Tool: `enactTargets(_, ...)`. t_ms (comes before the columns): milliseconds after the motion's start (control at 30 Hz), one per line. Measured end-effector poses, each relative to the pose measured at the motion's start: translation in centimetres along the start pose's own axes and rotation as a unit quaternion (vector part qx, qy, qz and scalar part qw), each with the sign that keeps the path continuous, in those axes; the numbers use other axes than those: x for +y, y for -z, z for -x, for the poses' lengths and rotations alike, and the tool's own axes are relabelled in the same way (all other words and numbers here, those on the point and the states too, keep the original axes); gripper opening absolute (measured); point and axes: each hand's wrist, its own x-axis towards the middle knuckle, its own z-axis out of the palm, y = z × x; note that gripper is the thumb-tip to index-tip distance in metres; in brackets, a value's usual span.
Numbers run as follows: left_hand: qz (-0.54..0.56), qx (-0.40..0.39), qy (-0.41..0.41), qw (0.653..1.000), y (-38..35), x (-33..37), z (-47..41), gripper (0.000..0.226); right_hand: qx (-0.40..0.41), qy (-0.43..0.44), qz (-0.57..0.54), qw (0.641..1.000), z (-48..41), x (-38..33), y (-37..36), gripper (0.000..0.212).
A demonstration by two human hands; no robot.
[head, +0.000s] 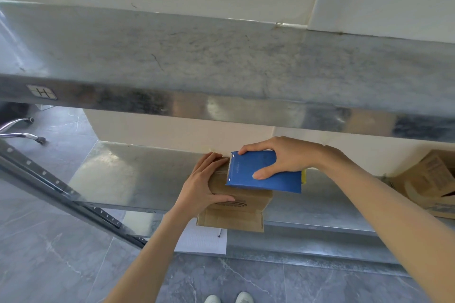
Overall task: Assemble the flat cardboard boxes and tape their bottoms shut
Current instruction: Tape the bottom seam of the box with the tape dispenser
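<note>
- Small pale sticker (41,92) on front edge of upper metal shelf (221,105): one mark, reads as capital H, set among crossed lines.
- Blue tape dispenser (264,172): thin line of lettering along left end, too small to read.
- Small cardboard box (236,206) beneath it: dark oval logo print, illegible.
- Second cardboard box (428,179) at far right: blocks of printed lines, blurred.
- White paper sheet (204,241) below lower shelf: fine rows of print, unreadable.
</note>
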Motion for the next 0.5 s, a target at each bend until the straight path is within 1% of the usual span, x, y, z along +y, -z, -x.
enactTargets(233, 0.003, -0.017, 0.002, 1.0, 0.4, -0.1, -0.1, 0.092, -0.006, -0.025, -0.037, 0.999, 2.9, 3.9, 0.9, 0.056)
enactTargets(500, -0.028, -0.036, -0.002, 0.999, 0.9, 0.5, -0.1, 0.096, 0.032, -0.065, -0.094, 0.993, 7.2, 8.3, 1.0, 0.056)
